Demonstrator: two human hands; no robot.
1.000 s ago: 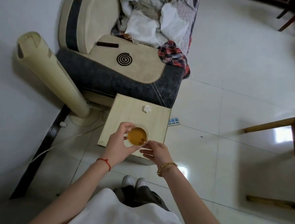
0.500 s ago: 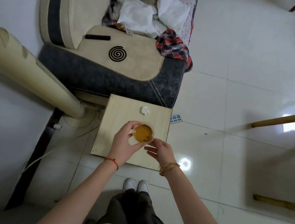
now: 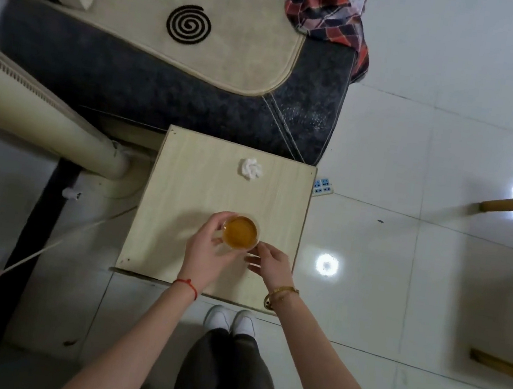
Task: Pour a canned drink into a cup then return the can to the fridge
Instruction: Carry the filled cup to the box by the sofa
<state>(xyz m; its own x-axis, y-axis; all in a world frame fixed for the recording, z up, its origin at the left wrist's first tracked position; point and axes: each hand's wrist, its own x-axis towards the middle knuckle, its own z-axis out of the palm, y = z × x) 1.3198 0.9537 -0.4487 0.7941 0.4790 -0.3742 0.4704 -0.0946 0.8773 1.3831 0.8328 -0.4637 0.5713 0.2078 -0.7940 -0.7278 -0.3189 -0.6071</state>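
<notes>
Sofa (image 3: 171, 90): the biggest thing, at the far side; its dark front edge is just behind the small table.
Small wooden table (image 3: 179, 216): a square pale top between the sofa and the person's feet; it carries the cup at its near half.
Left hand (image 3: 207, 250): fingers curled round the left side of the cup, holding it.
Right hand (image 3: 271, 264): fingers apart and relaxed, with the tips just beside the cup's near-right side; I cannot tell if they touch it.
Cup (image 3: 240, 233): upright, its axis vertical, full of amber drink, and lying forward of both palms; I cannot tell if its base touches the table.
Crumpled tissue (image 3: 250, 168): beyond the cup, well apart.
Can: not in view, so the pouring seems done.
</notes>
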